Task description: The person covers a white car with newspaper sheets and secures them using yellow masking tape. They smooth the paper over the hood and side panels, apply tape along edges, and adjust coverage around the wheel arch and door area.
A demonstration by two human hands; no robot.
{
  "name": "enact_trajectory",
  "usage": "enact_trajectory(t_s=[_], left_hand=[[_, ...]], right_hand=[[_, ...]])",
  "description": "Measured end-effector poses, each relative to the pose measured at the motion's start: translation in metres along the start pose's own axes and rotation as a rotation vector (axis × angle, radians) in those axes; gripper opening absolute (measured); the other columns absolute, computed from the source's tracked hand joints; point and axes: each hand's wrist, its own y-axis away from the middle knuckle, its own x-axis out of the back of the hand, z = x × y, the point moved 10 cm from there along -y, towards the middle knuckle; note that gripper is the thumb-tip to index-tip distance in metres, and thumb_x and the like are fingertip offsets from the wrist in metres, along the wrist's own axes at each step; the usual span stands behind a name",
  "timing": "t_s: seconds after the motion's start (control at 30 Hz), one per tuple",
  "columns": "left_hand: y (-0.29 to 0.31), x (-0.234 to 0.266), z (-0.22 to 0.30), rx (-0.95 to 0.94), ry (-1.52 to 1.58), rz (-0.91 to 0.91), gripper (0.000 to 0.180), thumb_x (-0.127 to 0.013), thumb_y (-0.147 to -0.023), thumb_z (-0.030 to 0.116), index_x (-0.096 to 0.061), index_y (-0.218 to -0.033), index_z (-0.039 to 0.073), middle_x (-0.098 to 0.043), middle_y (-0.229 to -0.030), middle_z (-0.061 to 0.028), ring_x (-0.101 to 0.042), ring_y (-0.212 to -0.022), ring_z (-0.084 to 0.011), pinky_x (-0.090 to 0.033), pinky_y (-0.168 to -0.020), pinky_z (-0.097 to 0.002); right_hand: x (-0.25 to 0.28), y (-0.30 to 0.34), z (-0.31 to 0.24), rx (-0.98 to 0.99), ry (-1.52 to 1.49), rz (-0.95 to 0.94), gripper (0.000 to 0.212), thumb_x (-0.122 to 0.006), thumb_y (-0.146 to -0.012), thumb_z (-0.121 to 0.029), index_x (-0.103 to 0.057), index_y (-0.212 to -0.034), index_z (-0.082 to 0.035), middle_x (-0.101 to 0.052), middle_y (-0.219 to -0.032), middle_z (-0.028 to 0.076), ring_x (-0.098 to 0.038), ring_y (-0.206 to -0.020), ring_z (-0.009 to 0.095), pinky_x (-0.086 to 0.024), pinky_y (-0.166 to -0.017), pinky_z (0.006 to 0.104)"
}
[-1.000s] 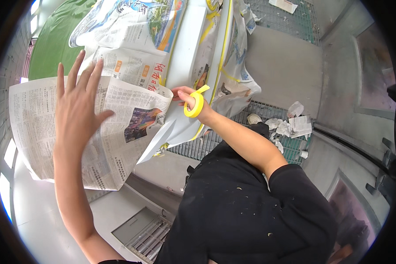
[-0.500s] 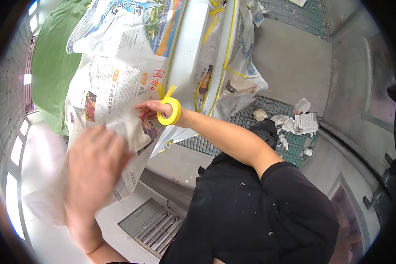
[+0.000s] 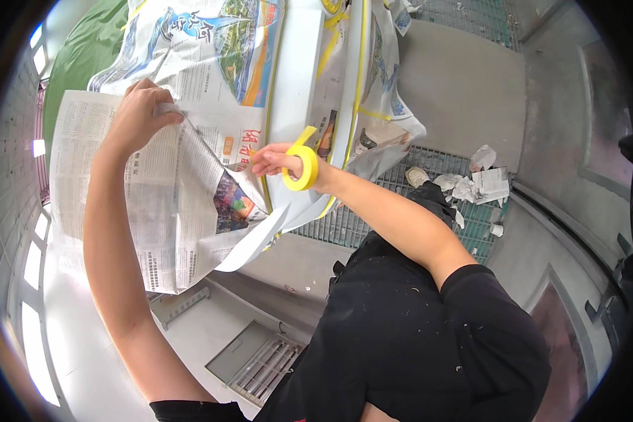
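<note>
My left hand (image 3: 144,116) is closed on the upper edge of a newspaper sheet (image 3: 165,204), which hangs creased over other newspaper. My right hand (image 3: 292,163) carries a roll of yellow masking tape (image 3: 301,169), a short loose end sticking up from it. Its fingertips are close together beside the newspaper's right edge, with a bit of yellow at them. Alongside runs a smooth pale panel (image 3: 292,77), bordered by yellow tape lines. More newspaper (image 3: 190,56) covers the surface at the upper left.
A green cover (image 3: 84,56) drapes at the far left. Crumpled paper scraps (image 3: 464,188) lie on the floor grating (image 3: 482,228) to the right. Below sits an open-lidded floor recess with slats (image 3: 264,366). Grey walls with a window (image 3: 608,116) stand at the right.
My left hand has moved up and taken hold of the newspaper sheet, which now spreads flatter and further left. My right hand with the tape roll has shifted slightly right.
</note>
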Motion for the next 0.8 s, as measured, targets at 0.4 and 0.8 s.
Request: enact_trajectory(t_s=[0.4,0.8], left_hand=[[-0.004,-0.023,-0.016,-0.199,-0.026,0.252,0.029,-0.087,-0.071,0.023,-0.076,-0.089,0.004,-0.072,-0.096,-0.0087,-0.060,-0.110,-0.0302,-0.040,-0.112,-0.0418],[0.049,-0.019,0.019,0.002,0.191,0.721,0.036,-0.079,-0.088,0.012,-0.066,-0.121,0.006,-0.069,-0.115,-0.0100,-0.070,-0.099,-0.0270,-0.053,-0.093,-0.0397]], right_hand=[[-0.024,0.000,-0.049,-0.088,0.152,-0.098,0.030,-0.066,-0.104,-0.027,-0.069,-0.119,-0.001,-0.077,-0.108,0.010,-0.074,-0.101,0.019,-0.060,-0.086,0.0359],[-0.054,-0.041,0.011,0.059,0.068,0.003,0.042,-0.068,-0.102,-0.012,-0.055,-0.138,0.006,-0.069,-0.131,0.019,-0.069,-0.117,0.024,-0.058,-0.099,0.0356]])
